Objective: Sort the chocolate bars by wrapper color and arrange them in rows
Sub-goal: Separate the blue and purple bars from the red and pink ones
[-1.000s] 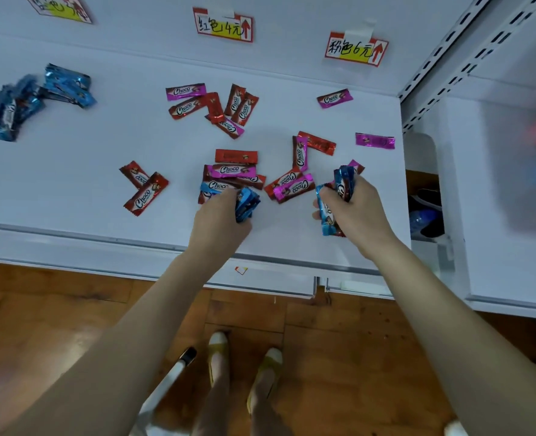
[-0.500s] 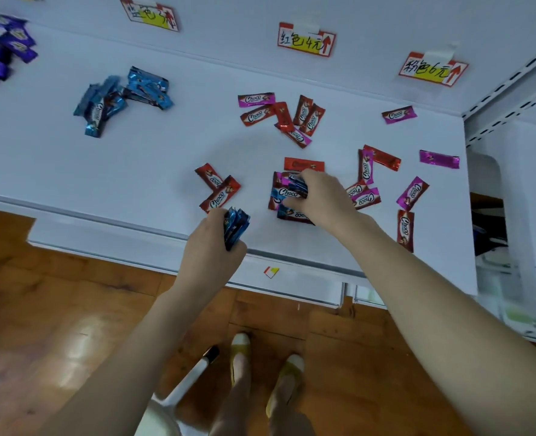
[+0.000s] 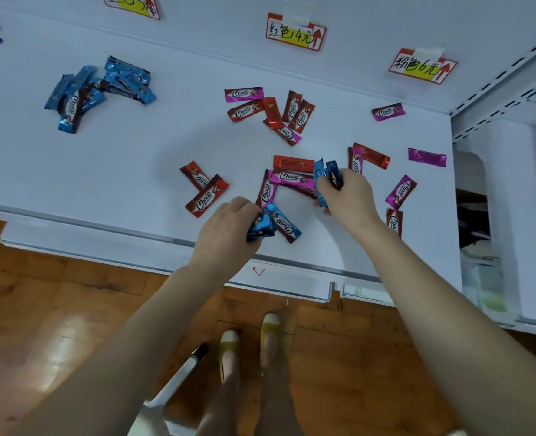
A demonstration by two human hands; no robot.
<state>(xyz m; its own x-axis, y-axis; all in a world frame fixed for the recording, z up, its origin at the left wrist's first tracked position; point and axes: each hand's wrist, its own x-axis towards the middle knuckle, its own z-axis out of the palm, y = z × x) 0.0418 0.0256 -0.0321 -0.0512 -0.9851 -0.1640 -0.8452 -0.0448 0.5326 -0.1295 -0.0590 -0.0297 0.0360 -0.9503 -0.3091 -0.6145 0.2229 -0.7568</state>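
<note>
The left hand (image 3: pixel 225 231) curls around a blue bunch (image 3: pixel 260 228); a loose blue bar (image 3: pixel 287 226) lies just right of it. The right hand (image 3: pixel 350 198) grips two blue bars (image 3: pixel 333 177). Beyond both hands lie red and pink bars (image 3: pixel 291 177), and far left of the left hand is the blue pile (image 3: pixel 96 89).

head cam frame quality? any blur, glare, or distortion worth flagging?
Head view: Choco print on the pink bar is legible, so the centre is sharp enough; the white unit at far right is smeared; bright glare patch on the wood floor, lower left; wide-angle lens bows the front edge of the shelf; shadows on it are soft and diffuse.
</note>
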